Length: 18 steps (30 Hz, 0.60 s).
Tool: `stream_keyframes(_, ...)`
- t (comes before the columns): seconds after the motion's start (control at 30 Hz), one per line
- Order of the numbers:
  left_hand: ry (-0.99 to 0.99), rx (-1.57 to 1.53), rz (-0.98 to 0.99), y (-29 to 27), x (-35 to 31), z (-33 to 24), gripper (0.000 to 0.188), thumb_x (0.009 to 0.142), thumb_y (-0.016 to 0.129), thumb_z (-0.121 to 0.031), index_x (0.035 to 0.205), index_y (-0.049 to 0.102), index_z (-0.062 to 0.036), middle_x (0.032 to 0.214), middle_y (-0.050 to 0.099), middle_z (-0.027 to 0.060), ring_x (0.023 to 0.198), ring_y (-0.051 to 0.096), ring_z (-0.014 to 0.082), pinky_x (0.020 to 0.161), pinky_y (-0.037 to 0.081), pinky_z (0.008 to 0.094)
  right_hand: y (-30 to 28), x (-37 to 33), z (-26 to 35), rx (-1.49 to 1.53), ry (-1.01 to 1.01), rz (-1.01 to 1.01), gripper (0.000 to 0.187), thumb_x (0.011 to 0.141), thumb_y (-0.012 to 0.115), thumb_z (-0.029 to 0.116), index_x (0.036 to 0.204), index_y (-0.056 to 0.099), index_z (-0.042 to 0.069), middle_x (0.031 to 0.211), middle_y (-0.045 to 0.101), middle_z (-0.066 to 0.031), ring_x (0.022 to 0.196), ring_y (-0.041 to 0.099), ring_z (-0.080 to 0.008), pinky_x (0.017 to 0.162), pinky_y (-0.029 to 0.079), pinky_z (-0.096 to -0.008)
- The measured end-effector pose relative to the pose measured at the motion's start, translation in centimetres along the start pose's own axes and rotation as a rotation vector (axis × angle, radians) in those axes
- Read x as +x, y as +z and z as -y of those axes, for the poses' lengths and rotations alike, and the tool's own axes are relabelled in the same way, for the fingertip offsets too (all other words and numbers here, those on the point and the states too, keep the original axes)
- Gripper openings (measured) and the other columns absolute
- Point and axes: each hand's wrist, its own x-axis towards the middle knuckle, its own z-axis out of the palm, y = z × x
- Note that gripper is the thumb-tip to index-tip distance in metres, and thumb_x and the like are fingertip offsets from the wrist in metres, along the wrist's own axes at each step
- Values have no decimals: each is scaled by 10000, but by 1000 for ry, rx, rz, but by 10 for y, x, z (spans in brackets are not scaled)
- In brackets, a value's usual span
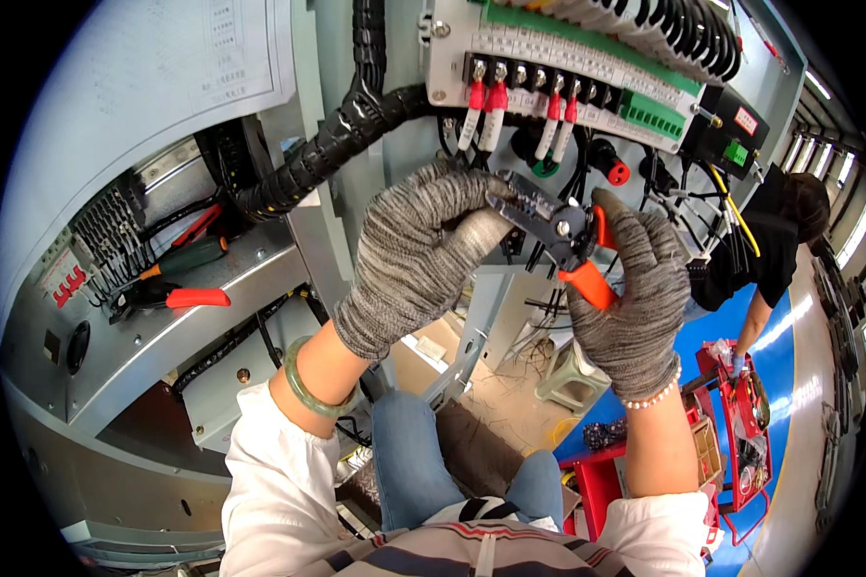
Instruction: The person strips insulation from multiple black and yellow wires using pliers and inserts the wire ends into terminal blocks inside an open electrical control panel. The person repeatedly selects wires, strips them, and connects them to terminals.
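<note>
My right hand [635,298], in a grey knitted glove, grips the orange-red handles of a wire stripper [560,229]. The tool's dark jaws point up and left toward my left hand [423,240], gloved the same way. Its thumb and fingers are pinched together right by the jaws; whatever is between them is too small or hidden to name. Just above both hands runs a terminal board [548,72] with a green strip and a black screw block. Wires with red sleeves and white labels [496,115] hang from that block.
A thick black wrapped cable bundle [327,144] bends along the upper left. On a metal ledge lie a screwdriver [188,258] and red-handled pliers [197,297]. Below stands a pale green stool [573,377]. Another person [770,231] reaches toward a red tool cart [741,433] at right.
</note>
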Motion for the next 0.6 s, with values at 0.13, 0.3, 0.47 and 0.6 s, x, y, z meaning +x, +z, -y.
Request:
stream_keyframes(0.13,-5,-94,-30,6,0,4,201,790,675,-144,962,659,-42,836,638,84,762,621,162,703,494,275,0,2,3,14,6,3,560,629,727,208,1145,570,56,1004,606,-150,883,568,-341,843,431,-399)
stream_keyframes(0.3,-17,-54,-30,4,2,3,221,794,677,-144,974,651,-19,836,648,67,711,609,124,666,495,259,5,2,3,41,25,-1,583,609,724,180,1155,564,50,945,596,-157,867,577,-320,798,454,-379)
stream_keyframes(0.47,-12,-120,-33,3,1,5,215,807,652,-108,988,639,7,824,657,71,741,632,123,677,524,251,7,2,2,35,23,17,573,622,720,182,1157,563,46,932,593,-150,857,585,-303,794,457,-364)
stream_keyframes(0.6,-71,-61,12,1,3,3,217,813,645,-117,988,642,11,829,663,80,749,639,125,670,532,248,9,1,-6,-15,-15,-8,637,547,746,155,1149,550,89,870,559,-105,806,559,-293,726,411,-411)
